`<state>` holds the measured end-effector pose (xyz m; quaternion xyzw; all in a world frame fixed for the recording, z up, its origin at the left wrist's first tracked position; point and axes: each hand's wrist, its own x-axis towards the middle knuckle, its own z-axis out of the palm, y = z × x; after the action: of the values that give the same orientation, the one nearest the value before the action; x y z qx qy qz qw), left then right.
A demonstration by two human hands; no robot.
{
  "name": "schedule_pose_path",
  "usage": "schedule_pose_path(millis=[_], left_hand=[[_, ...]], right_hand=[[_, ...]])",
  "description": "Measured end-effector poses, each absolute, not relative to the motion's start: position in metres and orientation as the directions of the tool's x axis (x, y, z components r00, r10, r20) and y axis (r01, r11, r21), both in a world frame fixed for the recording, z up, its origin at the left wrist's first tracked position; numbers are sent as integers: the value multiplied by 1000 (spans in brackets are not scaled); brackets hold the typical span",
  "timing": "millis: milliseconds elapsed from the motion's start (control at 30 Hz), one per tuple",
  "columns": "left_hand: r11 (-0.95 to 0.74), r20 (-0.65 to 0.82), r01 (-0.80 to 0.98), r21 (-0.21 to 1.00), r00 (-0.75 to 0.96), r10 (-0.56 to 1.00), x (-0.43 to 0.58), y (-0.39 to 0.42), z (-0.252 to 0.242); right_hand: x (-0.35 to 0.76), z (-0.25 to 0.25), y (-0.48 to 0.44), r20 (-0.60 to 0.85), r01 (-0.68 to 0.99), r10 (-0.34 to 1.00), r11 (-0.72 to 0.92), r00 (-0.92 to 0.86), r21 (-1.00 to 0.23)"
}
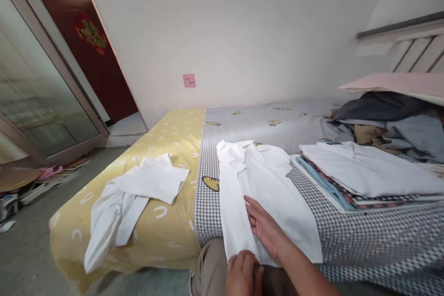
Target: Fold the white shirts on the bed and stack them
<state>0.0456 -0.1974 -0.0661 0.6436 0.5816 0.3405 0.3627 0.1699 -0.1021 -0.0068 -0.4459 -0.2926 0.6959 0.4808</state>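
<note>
On near bed: right hand spread flat on shirt
Left hand: curled at shirt's end, grip unclear
Risk: uneven tug, skewed fold

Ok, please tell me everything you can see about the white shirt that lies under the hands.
The white shirt looks like thin, plain cloth, with a collar at its far end. It lies flat and lengthways on the checked bedsheet, folded narrow, its near end reaching the bed edge. The right hand rests open and flat on it; the left hand is closed on its near hem.
</note>
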Motion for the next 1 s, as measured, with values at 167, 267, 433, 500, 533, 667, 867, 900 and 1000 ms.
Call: schedule_pose_path(millis=[167, 267, 433, 500, 533, 667, 867, 900, 1000], left_hand=[[-47, 158, 435, 899, -223, 962, 32, -206, -57], [26, 180, 451, 892, -409, 895, 18, -196, -52], [165, 10, 453, 876, -358, 934, 2, -174, -53], [203, -75, 500, 842, -264, 962, 2, -169, -50], [223, -99, 523, 823, -254, 962, 3, -167, -47], [212, -114, 501, 839, -219, 969, 11, -160, -32], [273, -270, -139, 952, 42, 962, 27, -177, -26], [300, -294, -293, 908, 66, 953, 29, -182, -27], [330, -352, -562, 759, 73, 933, 35, -193, -31]], right_hand=[[159, -50, -156, -373, -300, 897, -433, -238, -850], [154, -71, -172, -468, -228, 856, -512, -221, -828], [160, -72, -174, -454, -295, 875, -484, -170, -824], [165, -66, -173, -449, -327, 878, -478, -166, -815], [166, -63, -174, -449, -341, 877, -480, -168, -809], [168, -53, -177, -447, -390, 872, -488, -197, -781], [161, -30, -183, -422, -458, 880, -474, -216, -752], [160, -28, -184, -408, -468, 885, -465, -225, -751], [157, -29, -187, -377, -468, 890, -455, -255, -757]])
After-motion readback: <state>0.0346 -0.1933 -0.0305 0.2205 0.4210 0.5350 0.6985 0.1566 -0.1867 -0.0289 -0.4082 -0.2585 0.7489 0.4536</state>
